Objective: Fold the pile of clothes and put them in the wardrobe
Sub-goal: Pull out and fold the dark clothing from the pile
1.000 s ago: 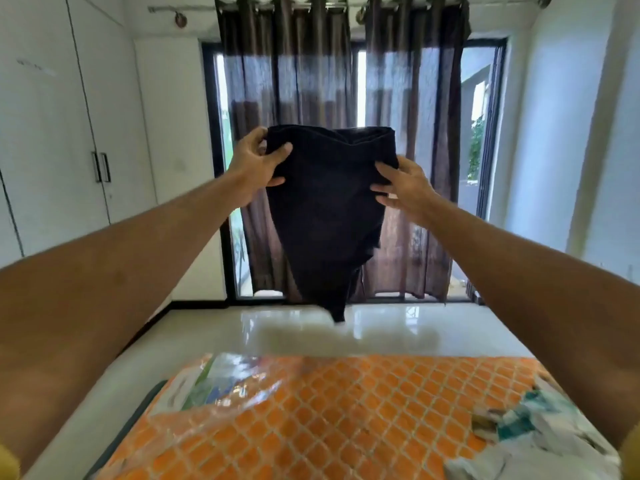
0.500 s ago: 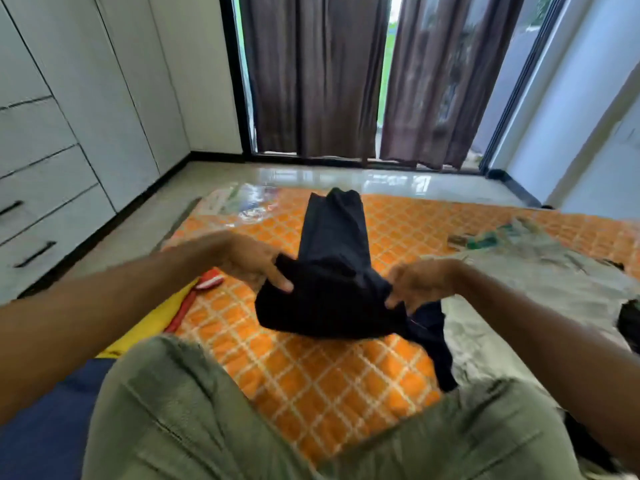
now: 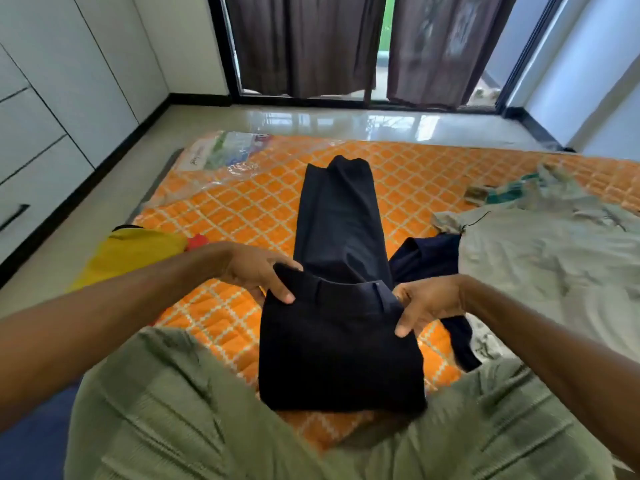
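Dark navy trousers (image 3: 341,233) lie lengthwise on the orange quilted mattress (image 3: 242,209), legs pointing away from me, the waist end hanging over the near edge between my knees. My left hand (image 3: 256,271) grips the waistband's left corner, thumb on top. My right hand (image 3: 426,303) grips the right corner the same way. A second dark garment (image 3: 433,258) lies partly under the trousers to the right. A pale grey-green garment (image 3: 540,258) is spread at the right.
White wardrobe doors and drawers (image 3: 52,109) line the left wall. A clear plastic bag (image 3: 221,157) lies at the mattress's far left corner, and yellow cloth (image 3: 131,251) at its left edge. Brown curtains (image 3: 311,43) hang over the glass door ahead. My knees in olive trousers (image 3: 166,403) fill the foreground.
The trousers, held up in the air a second ago, now lie laid out on the mattress. Both hands came down and toward me with the waistband, and the view tilted downward.
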